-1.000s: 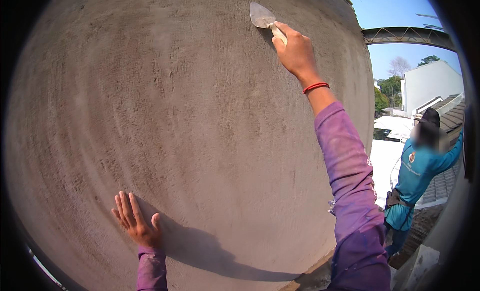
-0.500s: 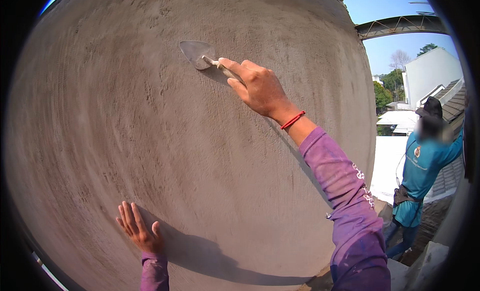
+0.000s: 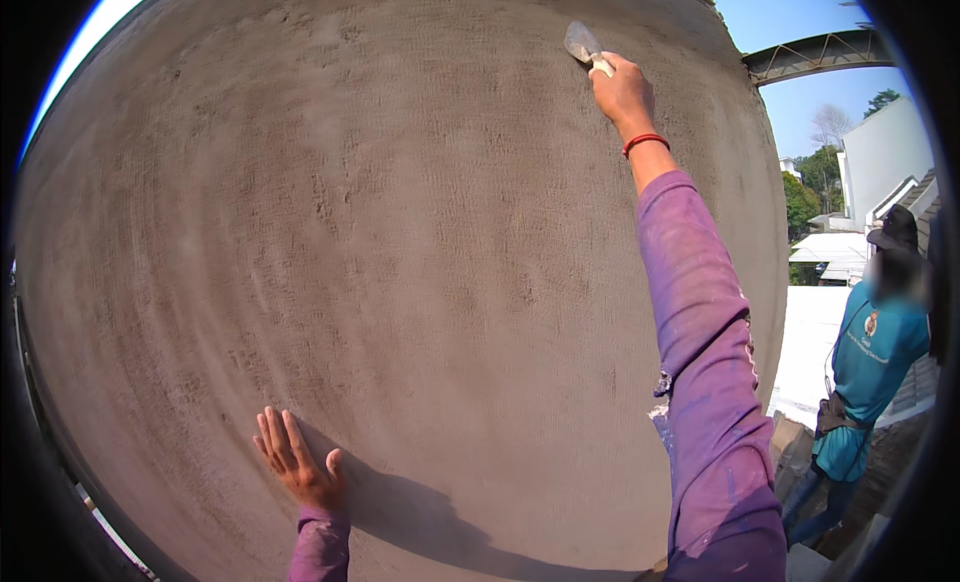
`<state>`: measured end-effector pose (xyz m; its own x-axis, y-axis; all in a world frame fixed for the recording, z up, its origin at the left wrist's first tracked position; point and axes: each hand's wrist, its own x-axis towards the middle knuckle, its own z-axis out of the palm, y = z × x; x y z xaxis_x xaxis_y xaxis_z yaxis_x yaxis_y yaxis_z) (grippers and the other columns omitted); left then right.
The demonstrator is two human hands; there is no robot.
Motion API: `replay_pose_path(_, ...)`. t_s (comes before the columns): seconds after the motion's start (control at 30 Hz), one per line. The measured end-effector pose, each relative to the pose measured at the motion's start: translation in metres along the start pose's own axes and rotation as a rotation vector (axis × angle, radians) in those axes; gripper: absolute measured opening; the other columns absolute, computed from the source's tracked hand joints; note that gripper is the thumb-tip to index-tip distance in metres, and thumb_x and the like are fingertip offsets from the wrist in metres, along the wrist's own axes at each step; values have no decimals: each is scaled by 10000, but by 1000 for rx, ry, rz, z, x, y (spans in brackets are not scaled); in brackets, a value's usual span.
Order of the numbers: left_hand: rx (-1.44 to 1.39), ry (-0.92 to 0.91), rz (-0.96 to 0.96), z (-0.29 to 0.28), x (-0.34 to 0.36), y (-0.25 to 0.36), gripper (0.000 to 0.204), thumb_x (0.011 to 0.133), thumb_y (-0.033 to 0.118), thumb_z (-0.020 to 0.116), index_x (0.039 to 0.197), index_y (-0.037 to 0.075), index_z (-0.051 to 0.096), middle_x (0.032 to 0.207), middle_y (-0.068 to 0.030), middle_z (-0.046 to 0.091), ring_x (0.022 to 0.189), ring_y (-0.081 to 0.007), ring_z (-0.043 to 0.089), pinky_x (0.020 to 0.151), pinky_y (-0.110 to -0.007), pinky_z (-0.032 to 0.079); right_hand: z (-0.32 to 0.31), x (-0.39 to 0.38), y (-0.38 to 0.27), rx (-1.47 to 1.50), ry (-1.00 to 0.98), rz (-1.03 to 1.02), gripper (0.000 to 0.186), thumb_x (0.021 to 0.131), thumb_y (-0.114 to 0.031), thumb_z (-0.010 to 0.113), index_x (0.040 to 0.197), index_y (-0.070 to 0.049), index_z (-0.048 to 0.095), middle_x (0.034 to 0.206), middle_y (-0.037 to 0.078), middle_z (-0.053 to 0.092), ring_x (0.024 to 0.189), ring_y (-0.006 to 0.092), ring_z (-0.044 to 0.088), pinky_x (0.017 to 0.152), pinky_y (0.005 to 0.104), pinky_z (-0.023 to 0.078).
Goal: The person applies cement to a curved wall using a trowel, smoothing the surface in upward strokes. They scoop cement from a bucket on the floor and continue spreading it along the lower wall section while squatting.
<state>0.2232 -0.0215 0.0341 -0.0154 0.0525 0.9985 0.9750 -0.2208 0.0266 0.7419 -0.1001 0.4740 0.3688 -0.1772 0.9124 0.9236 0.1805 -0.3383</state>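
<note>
A wall of damp-looking grey-brown plaster [image 3: 430, 252] fills most of the view, its surface streaked and pitted in places. High on it, right of the middle, my right hand [image 3: 626, 90] is closed round the pale handle of a pointed trowel [image 3: 580, 42]. The trowel's metal blade is tilted up and to the left, at the plaster; whether its whole face touches cannot be told. Low on the left my left hand [image 3: 300, 464] rests flat against the wall, fingers stretched and thumb apart, holding nothing.
At the right, beyond the wall's edge, a person in a teal shirt [image 3: 880, 352] and dark cap stands with back turned. A metal truss beam [image 3: 820, 54] runs out from the wall's upper right. White buildings and roofs [image 3: 830, 247] lie behind.
My right hand has carried the trowel up and to the right across the wall, and the arm is more stretched. My left hand stays flat on the plaster. The view has shifted slightly.
</note>
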Motion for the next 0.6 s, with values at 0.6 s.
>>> replay_pose_path(0.6, -93, -35, -18, 1, -2, -2, 900, 1039, 749, 257, 1602, 61, 398, 1654, -202, 373, 1565, -405, 310, 1291, -605, 185, 41, 49, -49, 44, 19, 45, 485, 911, -333, 695, 1375, -193, 714, 1163, 125, 787, 1029, 309, 760, 861, 421, 585)
